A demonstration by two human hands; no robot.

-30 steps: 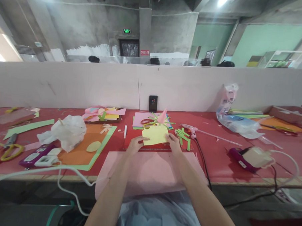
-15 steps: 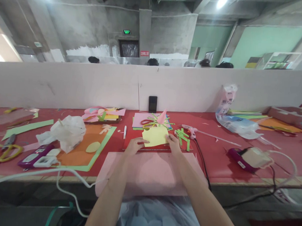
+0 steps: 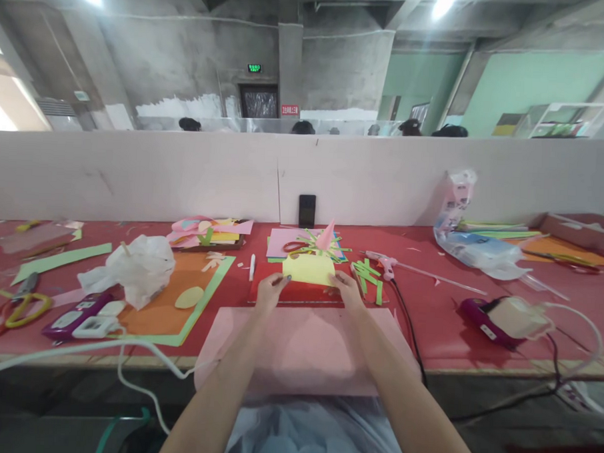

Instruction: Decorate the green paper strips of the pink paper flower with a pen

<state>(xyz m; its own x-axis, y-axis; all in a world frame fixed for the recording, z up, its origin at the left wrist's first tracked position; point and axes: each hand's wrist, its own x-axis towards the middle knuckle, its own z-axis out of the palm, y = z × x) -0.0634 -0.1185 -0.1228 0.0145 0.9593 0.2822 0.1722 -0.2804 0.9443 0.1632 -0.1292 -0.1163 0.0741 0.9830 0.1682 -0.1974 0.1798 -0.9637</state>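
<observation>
A piece of yellow paper (image 3: pixel 309 269) is held up between both hands, above a red sheet (image 3: pixel 299 293) on the table. My left hand (image 3: pixel 270 288) pinches its left edge, and my right hand (image 3: pixel 347 286) grips the right edge. Just behind the paper stand a pink paper cone (image 3: pixel 326 236) and thin green strips fanned out around it. Scissors with red and yellow handles (image 3: pixel 295 247) lie there, partly hidden by the yellow paper. More cut green strips (image 3: pixel 367 277) are heaped to the right of my right hand.
A glue gun (image 3: pixel 387 264) with a black cable lies on the right. Purple power strips (image 3: pixel 80 316) sit on both sides. Crumpled white plastic (image 3: pixel 142 269) covers part of an orange sheet (image 3: pixel 152 317). A phone (image 3: pixel 306 211) leans on the partition. Pink sheet (image 3: pixel 306 360) hangs over the front edge.
The yellow paper has tilted, so it looks flatter and more level, and its left end has come up slightly. Both hands keep hold of it. The view has shifted a little.
</observation>
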